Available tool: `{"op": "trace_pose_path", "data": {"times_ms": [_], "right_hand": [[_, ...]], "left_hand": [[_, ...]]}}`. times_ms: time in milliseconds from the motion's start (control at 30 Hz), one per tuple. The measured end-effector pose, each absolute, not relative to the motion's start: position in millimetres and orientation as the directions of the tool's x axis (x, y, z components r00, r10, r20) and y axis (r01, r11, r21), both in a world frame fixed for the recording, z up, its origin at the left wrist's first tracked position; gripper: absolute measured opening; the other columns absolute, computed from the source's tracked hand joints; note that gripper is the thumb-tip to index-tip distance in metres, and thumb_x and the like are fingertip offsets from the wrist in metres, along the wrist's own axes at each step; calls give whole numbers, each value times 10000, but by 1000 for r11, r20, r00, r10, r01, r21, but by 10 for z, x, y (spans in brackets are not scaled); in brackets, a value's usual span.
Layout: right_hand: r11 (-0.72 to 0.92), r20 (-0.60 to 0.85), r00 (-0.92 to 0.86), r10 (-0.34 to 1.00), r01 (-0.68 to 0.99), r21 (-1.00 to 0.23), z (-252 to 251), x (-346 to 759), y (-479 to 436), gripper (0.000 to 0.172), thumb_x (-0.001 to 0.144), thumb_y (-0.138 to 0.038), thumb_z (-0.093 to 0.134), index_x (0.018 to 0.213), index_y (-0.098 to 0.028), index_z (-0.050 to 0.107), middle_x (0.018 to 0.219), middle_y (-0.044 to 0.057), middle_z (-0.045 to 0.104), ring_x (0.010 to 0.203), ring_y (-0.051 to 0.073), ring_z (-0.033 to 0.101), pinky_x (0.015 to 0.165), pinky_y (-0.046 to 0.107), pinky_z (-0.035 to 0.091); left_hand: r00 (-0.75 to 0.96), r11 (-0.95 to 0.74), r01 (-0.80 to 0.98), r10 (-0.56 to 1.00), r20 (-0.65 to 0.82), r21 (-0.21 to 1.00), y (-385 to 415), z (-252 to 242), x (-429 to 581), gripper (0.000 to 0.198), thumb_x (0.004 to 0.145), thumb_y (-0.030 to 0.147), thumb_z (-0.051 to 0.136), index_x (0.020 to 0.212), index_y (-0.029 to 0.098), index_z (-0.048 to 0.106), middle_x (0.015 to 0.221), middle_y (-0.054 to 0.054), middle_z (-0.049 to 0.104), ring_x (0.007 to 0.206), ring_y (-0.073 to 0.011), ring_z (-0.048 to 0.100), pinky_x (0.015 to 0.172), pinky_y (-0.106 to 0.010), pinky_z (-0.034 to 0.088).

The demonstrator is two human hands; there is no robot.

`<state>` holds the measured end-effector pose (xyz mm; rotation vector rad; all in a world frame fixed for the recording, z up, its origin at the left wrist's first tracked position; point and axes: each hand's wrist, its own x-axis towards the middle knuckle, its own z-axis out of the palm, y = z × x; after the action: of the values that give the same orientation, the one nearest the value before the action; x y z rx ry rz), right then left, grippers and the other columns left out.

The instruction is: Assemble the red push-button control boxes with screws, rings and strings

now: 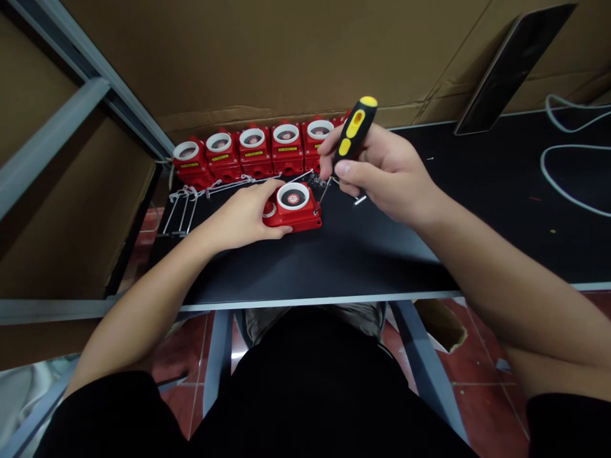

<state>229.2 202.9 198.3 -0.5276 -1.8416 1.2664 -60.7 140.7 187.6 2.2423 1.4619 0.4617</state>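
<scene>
- Holding red unit [301, 220] in left hand [245, 215]; grip closed around left end, thumb along near side, fingers toward far side.
- Resting on bench [310, 273], middle of scene, between both hands; large white ring [279, 196] facing up around dark disc.
- Smaller ring [270, 210] at left end of same unit, partly covered by left hand.
- Holding screwdriver [353, 133] in right hand [389, 172]; grip wrapped snugly on black-and-yellow handle.
- Tilted, handle up and right, tip down at screw [316, 212] on unit's right end. Cannot tell if fully seated.
- Lined up along far side, left to middle: row of similar red units [255, 162]. Five clear, part of another behind screwdriver.
- Just in front of row: white cords [243, 180]. Beyond held unit: small metal bits [317, 182], too small to identify.
- At left end of bench: thin metal rods [180, 216], side by side.
- Near right hand: short silver piece [359, 200].
- Far right: dark panel [513, 67] leaning against cardboard [296, 57]; white cable [577, 147] looped nearby.
</scene>
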Motion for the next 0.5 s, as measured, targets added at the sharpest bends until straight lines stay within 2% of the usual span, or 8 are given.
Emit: {"op": "trace_pose_path", "data": {"times_ms": [67,133,233,300,400,500], "right_hand": [[424,397,-563,725,-90,-901,1996,2273,2004,435,1051,-635,946,1173,-261,761,1118,71,803,896,209,710,809,393,721],[459,422,-550,721,-78,-885,2008,2258,1984,535,1005,-738,978,1099,-261,754,1136,84,780,996,243,750,848,409,742],[481,432,-540,722,-57,-875,2011,2263,1982,597,937,-778,1028,1100,-260,782,1177,93,783,1051,269,787,823,410,753],[464,414,-533,738,-46,-885,2008,2282,1990,620,900,-741,1077,1179,-260,803,1157,76,794,935,238,785,690,377,714],[393,366,-531,764,-66,-917,2021,2304,1985,670,838,-635,1161,1238,-263,773,1143,51,810,680,147,697,477,329,581],[329,338,-538,772,-117,-937,2058,2298,1948,677,823,-549,1191,1223,-268,722,1271,69,837,586,105,677,382,307,506]], "left_hand": [[394,-363,776,918,53,516,1407,1872,-603,781,873,481,926,1567,186,722,1492,-152,865,1292,-388,846,1137,-481,640],[395,-365,776,917,55,514,1407,1867,-603,764,880,471,928,1561,189,725,1492,-151,865,1295,-392,847,1140,-484,640],[401,-376,776,914,64,506,1406,1861,-608,743,891,439,941,1563,207,726,1505,-147,862,1308,-395,846,1152,-490,640],[406,-385,774,911,73,504,1406,1858,-613,747,892,425,950,1571,210,726,1508,-147,862,1309,-391,847,1164,-491,639],[406,-388,773,910,77,502,1409,1853,-618,753,892,429,952,1574,203,728,1497,-150,867,1292,-383,852,1156,-485,643],[413,-395,771,907,80,500,1415,1851,-619,765,891,446,945,1582,196,729,1512,-155,863,1317,-386,849,1171,-484,640]]}}
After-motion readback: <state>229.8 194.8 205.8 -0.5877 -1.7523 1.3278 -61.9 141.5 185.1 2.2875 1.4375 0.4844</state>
